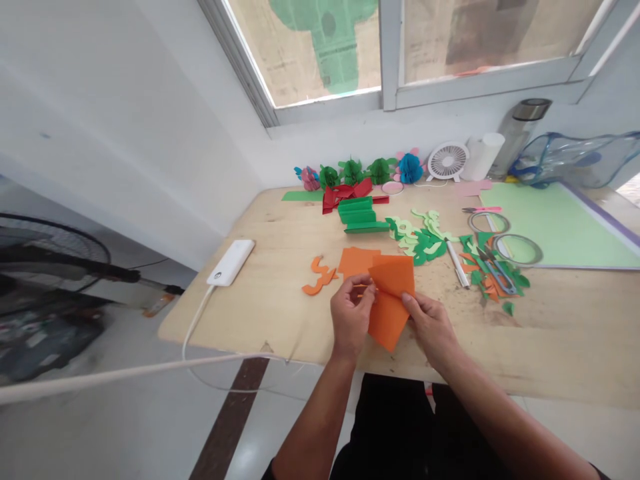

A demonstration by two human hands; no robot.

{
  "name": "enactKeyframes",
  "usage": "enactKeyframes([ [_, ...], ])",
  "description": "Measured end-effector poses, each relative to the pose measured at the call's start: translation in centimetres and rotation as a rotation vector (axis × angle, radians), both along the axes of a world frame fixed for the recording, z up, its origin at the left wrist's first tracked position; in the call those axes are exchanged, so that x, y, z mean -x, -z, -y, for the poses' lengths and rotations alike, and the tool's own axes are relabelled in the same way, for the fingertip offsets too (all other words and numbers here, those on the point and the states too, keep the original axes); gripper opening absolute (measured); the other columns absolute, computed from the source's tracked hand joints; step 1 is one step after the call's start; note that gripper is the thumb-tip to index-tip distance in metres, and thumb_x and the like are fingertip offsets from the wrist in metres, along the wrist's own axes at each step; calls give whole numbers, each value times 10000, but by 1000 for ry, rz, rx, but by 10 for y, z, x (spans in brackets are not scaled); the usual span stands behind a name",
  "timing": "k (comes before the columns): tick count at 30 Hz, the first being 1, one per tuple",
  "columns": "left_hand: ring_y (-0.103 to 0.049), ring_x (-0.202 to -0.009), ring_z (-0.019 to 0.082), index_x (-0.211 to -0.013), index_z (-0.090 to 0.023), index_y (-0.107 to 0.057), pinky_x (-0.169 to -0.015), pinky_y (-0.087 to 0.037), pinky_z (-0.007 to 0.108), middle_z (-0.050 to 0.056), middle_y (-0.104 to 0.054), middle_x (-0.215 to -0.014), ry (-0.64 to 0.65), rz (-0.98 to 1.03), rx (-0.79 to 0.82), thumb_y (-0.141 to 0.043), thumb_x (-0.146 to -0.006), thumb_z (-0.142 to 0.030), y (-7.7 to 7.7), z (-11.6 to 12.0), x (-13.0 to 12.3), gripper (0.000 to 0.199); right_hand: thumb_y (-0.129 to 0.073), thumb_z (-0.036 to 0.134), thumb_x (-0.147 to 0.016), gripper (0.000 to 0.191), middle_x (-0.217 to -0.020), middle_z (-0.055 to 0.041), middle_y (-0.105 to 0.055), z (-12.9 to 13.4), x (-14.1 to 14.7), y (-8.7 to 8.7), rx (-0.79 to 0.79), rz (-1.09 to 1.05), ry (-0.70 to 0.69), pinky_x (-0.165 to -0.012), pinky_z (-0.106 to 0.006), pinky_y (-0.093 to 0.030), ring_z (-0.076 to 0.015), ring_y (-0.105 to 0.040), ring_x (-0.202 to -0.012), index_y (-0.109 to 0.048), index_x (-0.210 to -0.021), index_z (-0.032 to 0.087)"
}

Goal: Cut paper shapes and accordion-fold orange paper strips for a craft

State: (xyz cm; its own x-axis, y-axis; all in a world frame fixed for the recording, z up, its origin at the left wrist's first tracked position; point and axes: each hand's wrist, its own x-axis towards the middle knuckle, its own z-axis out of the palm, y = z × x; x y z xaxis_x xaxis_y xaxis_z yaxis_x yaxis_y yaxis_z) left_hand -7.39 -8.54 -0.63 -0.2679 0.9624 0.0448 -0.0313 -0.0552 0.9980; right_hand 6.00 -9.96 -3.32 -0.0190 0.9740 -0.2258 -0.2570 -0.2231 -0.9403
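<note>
Both my hands hold a piece of orange paper above the table's front part. A crease runs across its middle, and its upper half tilts away from me. My left hand pinches the paper's left edge near the crease. On the right edge, my right hand grips with the thumb on top; its other fingers are partly hidden behind the sheet. More orange paper lies on the table just behind. Left of it are curved orange cut-outs.
Green folded paper and red paper strips lie farther back. Paper honeycomb figures line the wall beside a small fan. Scissors, tape rolls and a pen are at right. A power bank sits left.
</note>
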Motion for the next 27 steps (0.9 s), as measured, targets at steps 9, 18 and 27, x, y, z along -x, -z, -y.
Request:
enactKeyframes([
  [9,-622,-884,170,-781,-208,-652,-746,-498,258,47,-645,-983,76,-123,-131,-640,-749,-170,-9,9,-2,51,-650,530,-778,394,-938,-69,-724,4,0,-9,-32,-38,-38,-792,-345,-496,-231,-637,-884,-732,-992,210],
  [18,-631,-952,195,-769,-205,-642,-801,-502,285,63,-659,-1086,125,-57,-82,-678,-716,-187,-13,13,11,66,-667,477,-777,399,-1266,-75,-625,11,-9,-19,64,-234,-121,-834,-342,-488,-233,-594,-1074,-692,-1120,276],
  [27,-643,-986,221,-748,-197,-630,-862,-496,323,90,-693,-1029,212,10,-81,-751,-702,-285,-10,17,19,157,-674,525,-756,408,-1232,-88,-644,10,-7,-18,86,-177,-54,-839,-333,-493,-238,-589,-1095,-720,-1048,244],
])
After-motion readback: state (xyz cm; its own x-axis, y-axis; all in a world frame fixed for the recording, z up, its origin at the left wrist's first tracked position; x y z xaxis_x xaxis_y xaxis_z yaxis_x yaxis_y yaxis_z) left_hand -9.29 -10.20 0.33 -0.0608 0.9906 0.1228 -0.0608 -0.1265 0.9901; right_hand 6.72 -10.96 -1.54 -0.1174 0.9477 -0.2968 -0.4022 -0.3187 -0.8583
